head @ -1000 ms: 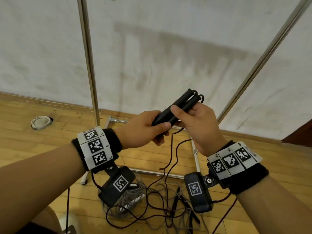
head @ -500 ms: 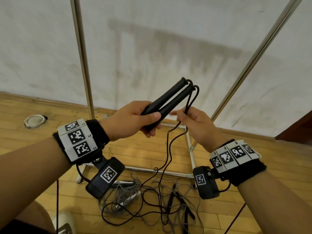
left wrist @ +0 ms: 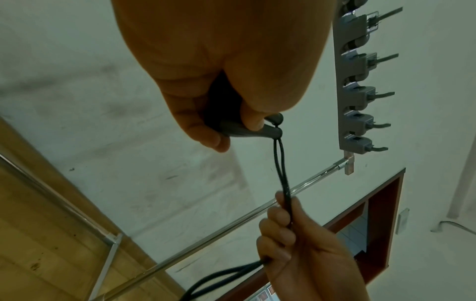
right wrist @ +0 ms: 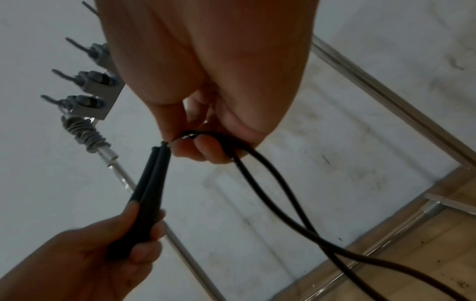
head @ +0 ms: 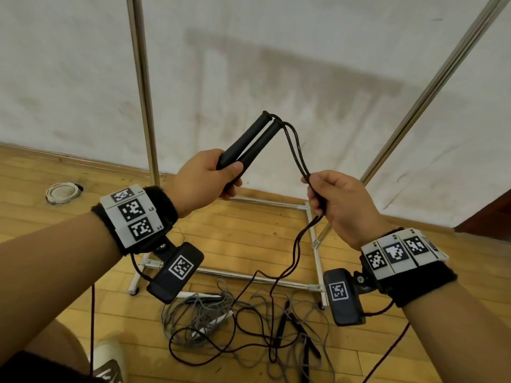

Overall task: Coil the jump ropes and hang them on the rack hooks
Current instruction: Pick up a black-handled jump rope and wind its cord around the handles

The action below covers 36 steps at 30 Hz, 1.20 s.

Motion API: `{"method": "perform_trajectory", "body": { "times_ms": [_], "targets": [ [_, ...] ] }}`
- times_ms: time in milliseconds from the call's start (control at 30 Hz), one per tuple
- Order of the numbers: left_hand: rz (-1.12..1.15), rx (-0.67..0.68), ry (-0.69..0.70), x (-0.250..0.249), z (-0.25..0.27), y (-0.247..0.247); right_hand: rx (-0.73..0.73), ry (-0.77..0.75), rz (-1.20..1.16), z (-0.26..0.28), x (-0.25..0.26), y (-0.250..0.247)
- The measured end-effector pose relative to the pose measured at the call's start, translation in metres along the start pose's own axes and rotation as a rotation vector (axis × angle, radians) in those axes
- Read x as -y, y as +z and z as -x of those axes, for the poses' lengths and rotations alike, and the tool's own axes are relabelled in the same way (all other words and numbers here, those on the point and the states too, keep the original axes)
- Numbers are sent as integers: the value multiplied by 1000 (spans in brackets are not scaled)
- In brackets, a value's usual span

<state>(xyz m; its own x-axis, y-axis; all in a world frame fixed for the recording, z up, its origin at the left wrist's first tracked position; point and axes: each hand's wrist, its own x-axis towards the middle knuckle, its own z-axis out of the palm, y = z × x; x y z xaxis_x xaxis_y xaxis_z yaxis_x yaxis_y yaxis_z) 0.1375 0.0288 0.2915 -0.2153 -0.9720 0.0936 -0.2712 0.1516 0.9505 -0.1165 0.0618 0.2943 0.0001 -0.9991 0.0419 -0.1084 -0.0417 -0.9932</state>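
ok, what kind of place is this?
Probably a gym or sports storeroom: wood strip floor, a metal rack with hooks by a scuffed white wall, jump ropes heaped on the floor.

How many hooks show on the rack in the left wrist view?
5 hooks, in a column on the grey bar: top, second, third, fourth, bottom. More may lie beyond the frame.

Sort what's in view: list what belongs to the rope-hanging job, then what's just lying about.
Job:
- black handles, gripped by left hand
- doubled black cord, gripped by right hand
- rack hooks
- rope tangle on floor

Lying about:
- round white floor fitting
- shoe
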Motion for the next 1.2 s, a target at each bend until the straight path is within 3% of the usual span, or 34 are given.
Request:
{"method": "perform_trajectory", "body": {
  "times_ms": [233, 533, 800, 1067, 1200],
  "targets": [
    [-10, 103, -21, -2, 7, 17, 251, -97, -96, 18, 1, 29],
    [189, 323, 13, -7, 19, 27, 183, -32, -202, 22, 1, 48],
    [317, 344, -11, -12, 23, 25, 99, -65, 1, 26, -2, 54],
    [9, 279, 77, -7, 25, 28, 30, -166, 281, 27, -6, 59],
    [18, 245, 64, -11, 23, 25, 126, -187, 246, 29, -3, 59]
  ]
}}
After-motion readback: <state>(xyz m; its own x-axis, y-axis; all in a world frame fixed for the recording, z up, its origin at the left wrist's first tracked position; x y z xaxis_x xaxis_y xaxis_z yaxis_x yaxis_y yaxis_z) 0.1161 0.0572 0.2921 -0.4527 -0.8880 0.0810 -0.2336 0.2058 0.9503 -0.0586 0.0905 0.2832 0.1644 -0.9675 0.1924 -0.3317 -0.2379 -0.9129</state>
